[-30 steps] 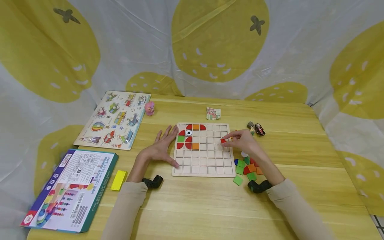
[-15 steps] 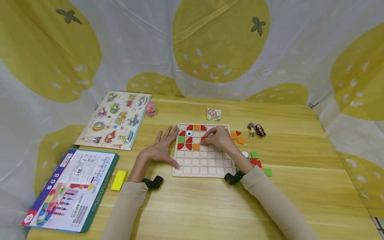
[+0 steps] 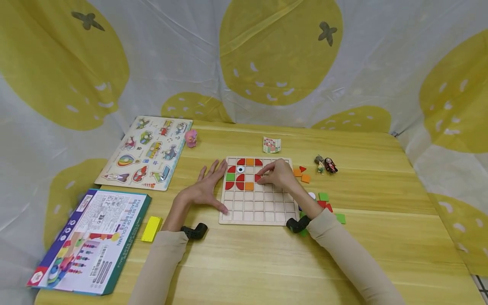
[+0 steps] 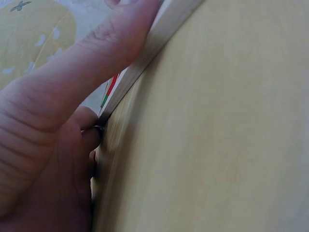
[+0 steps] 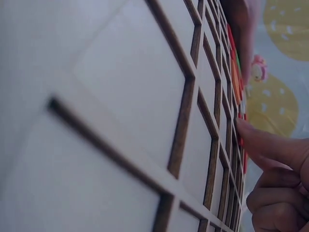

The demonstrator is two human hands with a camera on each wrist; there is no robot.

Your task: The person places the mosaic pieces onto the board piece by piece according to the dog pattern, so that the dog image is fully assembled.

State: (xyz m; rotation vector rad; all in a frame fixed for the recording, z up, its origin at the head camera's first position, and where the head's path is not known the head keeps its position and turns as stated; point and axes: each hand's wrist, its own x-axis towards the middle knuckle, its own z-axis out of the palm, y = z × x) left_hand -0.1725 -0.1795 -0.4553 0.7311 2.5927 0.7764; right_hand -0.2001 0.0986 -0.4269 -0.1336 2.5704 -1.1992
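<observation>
A wooden grid board (image 3: 259,206) lies on the table, red, orange and green tiles filling part of its upper left. One square in it carries an eye picture (image 3: 240,169). My left hand (image 3: 203,189) rests spread along the board's left edge, its thumb (image 4: 91,63) over the lower left corner. Over the board's right half, my right hand (image 3: 281,176) pinches a red curved-edge tile (image 3: 257,178) between thumb and forefinger, down at a grid square right of the eye column. The other right-hand fingers are curled in, as the right wrist view shows.
Loose orange tiles (image 3: 306,178) and green tiles (image 3: 323,197) lie right of the board, some hidden by the right wrist. A small pattern card (image 3: 272,145) and two figurines (image 3: 330,165) sit behind. Leftward are a picture puzzle (image 3: 142,154), a box (image 3: 91,241) and a yellow block (image 3: 151,229).
My right hand has moved left from the board's right edge with the red tile, down to a grid square. It has barely moved since half a second ago. My left hand stays put.
</observation>
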